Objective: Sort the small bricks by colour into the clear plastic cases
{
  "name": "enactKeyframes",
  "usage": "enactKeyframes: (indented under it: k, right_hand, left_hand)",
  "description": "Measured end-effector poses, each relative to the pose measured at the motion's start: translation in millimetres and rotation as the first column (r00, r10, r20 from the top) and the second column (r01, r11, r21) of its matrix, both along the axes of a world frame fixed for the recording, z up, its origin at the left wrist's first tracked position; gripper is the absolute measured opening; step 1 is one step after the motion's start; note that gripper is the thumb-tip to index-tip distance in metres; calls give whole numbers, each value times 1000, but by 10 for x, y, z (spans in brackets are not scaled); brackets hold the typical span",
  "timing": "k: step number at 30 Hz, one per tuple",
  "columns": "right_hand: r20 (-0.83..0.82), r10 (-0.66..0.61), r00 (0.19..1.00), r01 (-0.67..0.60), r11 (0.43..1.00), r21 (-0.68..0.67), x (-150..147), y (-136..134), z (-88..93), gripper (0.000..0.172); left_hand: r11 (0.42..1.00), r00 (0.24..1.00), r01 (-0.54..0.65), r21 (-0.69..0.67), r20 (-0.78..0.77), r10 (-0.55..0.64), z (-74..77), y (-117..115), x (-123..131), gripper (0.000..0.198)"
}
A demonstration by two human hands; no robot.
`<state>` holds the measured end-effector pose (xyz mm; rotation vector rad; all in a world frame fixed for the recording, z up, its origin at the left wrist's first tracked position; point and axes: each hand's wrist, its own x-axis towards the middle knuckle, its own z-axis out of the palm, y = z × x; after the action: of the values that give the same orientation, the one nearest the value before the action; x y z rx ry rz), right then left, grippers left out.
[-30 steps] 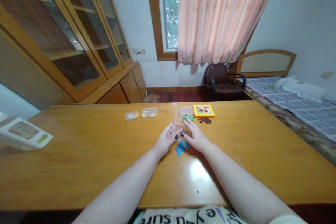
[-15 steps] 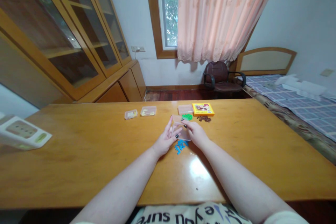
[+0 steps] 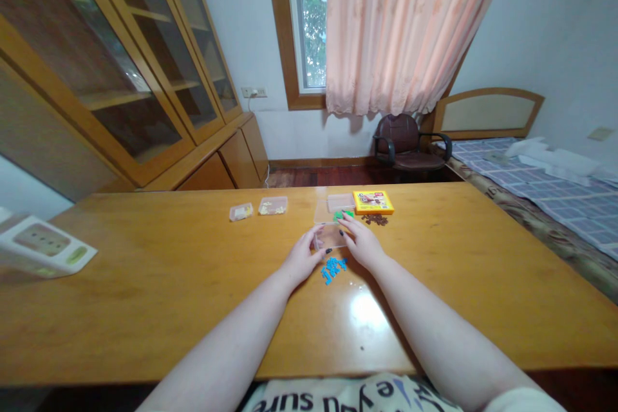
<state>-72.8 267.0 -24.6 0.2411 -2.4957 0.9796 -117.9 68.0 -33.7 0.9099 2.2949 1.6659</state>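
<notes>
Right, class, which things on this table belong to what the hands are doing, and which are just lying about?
In use: left hand and right hand holding the clear box; blue pieces beside them.
Lying about: green pieces, brown pieces, yellow box, small tub, second tub, white carton.

Wooden table (image 3: 159,283): open surface runs from the left hand (image 3: 302,262) out to the white carton (image 3: 43,248) at the left edge, and from the right hand (image 3: 363,246) to the right edge. The near strip between the forearms is passable, except for the blue pieces (image 3: 332,268) just before the clear plastic box (image 3: 328,235) that both hands hold. The far side is obstructed: green pieces (image 3: 344,213), lidded container (image 3: 340,201), yellow box (image 3: 373,202) and brown pieces (image 3: 375,220) crowd close behind. Two small containers (image 3: 273,205) stand apart, further left.
</notes>
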Motion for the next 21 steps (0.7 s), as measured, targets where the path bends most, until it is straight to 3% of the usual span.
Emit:
enactKeyframes:
  k: [6,11,14,17,21]
  right_hand:
    - [76,20,997,-23,999,33,3,-34,-23,41]
    - [95,-5,995,-5,995,97,-8,-39,-45,38]
    - [123,-37,992,24,994,108,-8,-47,-47,40]
    - [143,-43,989,26,993,118,-3,-52,-40,41]
    - [86,-83,993,73,991,112,14,-27,21,30]
  left_hand:
    - [951,974,-162,-265,-197,111,8,-31,-114,58]
    - [794,961,-233,-562,-256,100,53,27,-104,57]
    - [727,957,-242,-642,-281,71,34,79,-89,56]
    - [724,951,-251,-643,-304,59,4,86,-84,55]
    - [805,922,-301,-512,-372,108,40,0,-70,50]
